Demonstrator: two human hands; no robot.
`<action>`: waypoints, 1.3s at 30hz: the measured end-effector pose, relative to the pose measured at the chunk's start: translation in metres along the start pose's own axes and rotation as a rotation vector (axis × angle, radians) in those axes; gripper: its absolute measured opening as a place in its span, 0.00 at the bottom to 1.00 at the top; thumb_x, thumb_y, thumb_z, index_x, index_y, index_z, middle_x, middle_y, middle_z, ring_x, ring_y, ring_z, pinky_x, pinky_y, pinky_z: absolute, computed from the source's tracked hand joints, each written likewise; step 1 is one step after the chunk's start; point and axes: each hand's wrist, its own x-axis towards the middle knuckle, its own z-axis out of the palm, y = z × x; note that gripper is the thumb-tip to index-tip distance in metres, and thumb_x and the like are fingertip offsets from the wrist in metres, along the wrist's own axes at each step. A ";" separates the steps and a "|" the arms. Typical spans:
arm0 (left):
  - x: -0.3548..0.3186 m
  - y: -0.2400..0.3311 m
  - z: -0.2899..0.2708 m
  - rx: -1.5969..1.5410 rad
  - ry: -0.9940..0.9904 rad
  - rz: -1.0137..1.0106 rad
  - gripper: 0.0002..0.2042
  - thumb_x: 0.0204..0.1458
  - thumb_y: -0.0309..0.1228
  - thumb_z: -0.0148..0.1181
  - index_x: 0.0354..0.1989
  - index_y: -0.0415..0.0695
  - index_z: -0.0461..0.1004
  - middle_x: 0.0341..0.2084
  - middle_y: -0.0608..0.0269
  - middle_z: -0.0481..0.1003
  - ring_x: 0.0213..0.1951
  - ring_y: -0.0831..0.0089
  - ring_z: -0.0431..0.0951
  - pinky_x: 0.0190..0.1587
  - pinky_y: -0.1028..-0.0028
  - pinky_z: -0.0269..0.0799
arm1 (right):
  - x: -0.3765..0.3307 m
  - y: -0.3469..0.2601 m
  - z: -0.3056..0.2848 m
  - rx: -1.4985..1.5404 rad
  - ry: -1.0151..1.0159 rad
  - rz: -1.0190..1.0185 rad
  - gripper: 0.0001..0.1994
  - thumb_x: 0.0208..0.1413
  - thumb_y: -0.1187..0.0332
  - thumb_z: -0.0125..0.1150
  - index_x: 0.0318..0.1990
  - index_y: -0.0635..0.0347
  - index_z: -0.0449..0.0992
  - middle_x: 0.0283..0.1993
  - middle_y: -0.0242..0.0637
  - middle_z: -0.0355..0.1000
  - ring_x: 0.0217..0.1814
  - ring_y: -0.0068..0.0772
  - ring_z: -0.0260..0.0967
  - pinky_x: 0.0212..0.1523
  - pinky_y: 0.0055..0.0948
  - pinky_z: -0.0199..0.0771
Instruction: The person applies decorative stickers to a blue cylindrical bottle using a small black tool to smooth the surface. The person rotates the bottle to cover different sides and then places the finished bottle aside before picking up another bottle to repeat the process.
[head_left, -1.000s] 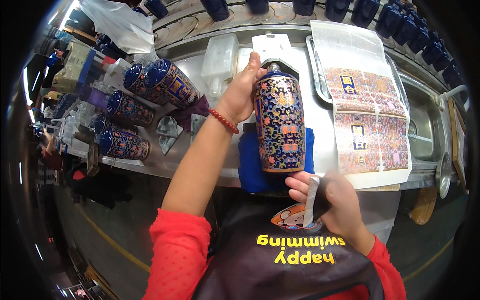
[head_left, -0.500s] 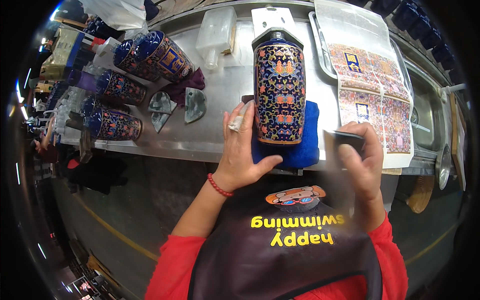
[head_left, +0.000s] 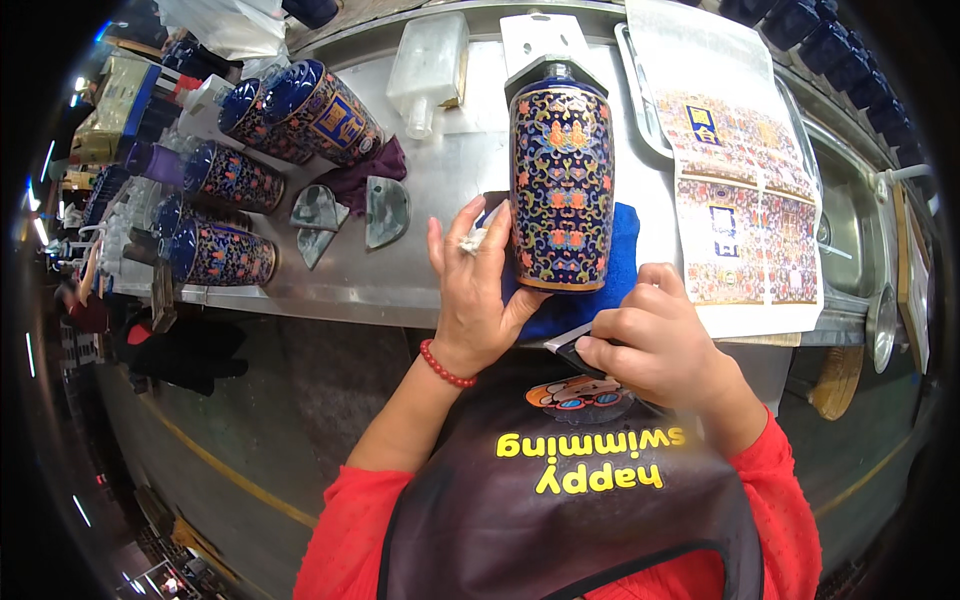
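A dark blue bottle with a colourful floral pattern lies on its side, base toward me, over a folded blue cloth. Its neck end rests in a grey notched holder. My left hand steadies it, the index finger along the left side and the thumb at the base; a whitish wrap covers part of one finger. Just below the base, my right hand grips a flat scraper with a black handle and a pale edge. My fingers hide much of the scraper.
Printed pattern sheets lie at the right over a tray, beside a metal sink. Several patterned bottles stand at the left. Near them are greenish cut pieces, a purple cloth and a clear empty bottle.
My right hand has moved left with the scraper, from beside the sheets to below the bottle's base. My left thumb has come up against the base.
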 end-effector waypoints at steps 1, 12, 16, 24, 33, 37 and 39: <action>0.000 0.000 0.000 -0.001 -0.020 -0.009 0.43 0.59 0.61 0.54 0.70 0.34 0.61 0.63 0.49 0.68 0.70 0.49 0.57 0.71 0.37 0.32 | 0.001 0.001 0.000 -0.004 0.079 0.014 0.12 0.40 0.69 0.69 0.36 0.56 0.81 0.37 0.31 0.73 0.34 0.31 0.66 0.41 0.37 0.64; -0.003 -0.006 0.000 -0.027 -0.057 -0.035 0.44 0.61 0.64 0.49 0.72 0.36 0.59 0.65 0.47 0.67 0.72 0.43 0.49 0.71 0.39 0.33 | -0.004 0.006 0.005 -0.041 0.077 0.083 0.12 0.41 0.70 0.69 0.37 0.56 0.81 0.37 0.33 0.73 0.31 0.34 0.64 0.37 0.36 0.60; -0.002 -0.007 0.002 -0.042 -0.054 -0.041 0.44 0.61 0.64 0.48 0.72 0.37 0.60 0.65 0.46 0.67 0.72 0.42 0.50 0.71 0.40 0.34 | 0.005 0.012 -0.004 0.283 0.102 0.185 0.12 0.43 0.74 0.73 0.38 0.58 0.82 0.33 0.33 0.73 0.31 0.32 0.69 0.38 0.37 0.65; -0.001 -0.006 0.002 -0.047 -0.038 -0.034 0.43 0.61 0.64 0.49 0.71 0.36 0.61 0.65 0.47 0.67 0.71 0.43 0.51 0.70 0.39 0.37 | 0.020 0.024 0.001 -0.271 0.233 0.030 0.10 0.46 0.72 0.71 0.39 0.55 0.81 0.33 0.30 0.69 0.30 0.31 0.67 0.37 0.38 0.65; 0.001 -0.009 -0.003 -0.025 -0.041 0.000 0.43 0.58 0.63 0.54 0.70 0.37 0.62 0.64 0.47 0.68 0.70 0.43 0.52 0.70 0.41 0.40 | 0.006 0.020 0.006 0.148 0.145 0.029 0.13 0.41 0.72 0.72 0.38 0.55 0.82 0.34 0.31 0.71 0.32 0.36 0.66 0.36 0.36 0.63; 0.001 -0.007 -0.001 -0.051 -0.049 -0.027 0.43 0.58 0.63 0.55 0.70 0.38 0.62 0.64 0.47 0.67 0.70 0.43 0.52 0.70 0.41 0.40 | -0.005 0.021 0.008 0.233 0.277 0.170 0.14 0.39 0.77 0.70 0.38 0.56 0.82 0.36 0.34 0.72 0.34 0.37 0.66 0.35 0.36 0.65; 0.000 -0.008 0.001 -0.098 -0.051 -0.039 0.43 0.59 0.63 0.54 0.71 0.38 0.61 0.66 0.48 0.66 0.71 0.44 0.51 0.71 0.41 0.38 | -0.011 0.020 0.010 0.105 0.299 0.323 0.18 0.35 0.80 0.70 0.39 0.56 0.82 0.37 0.35 0.72 0.34 0.37 0.66 0.34 0.35 0.65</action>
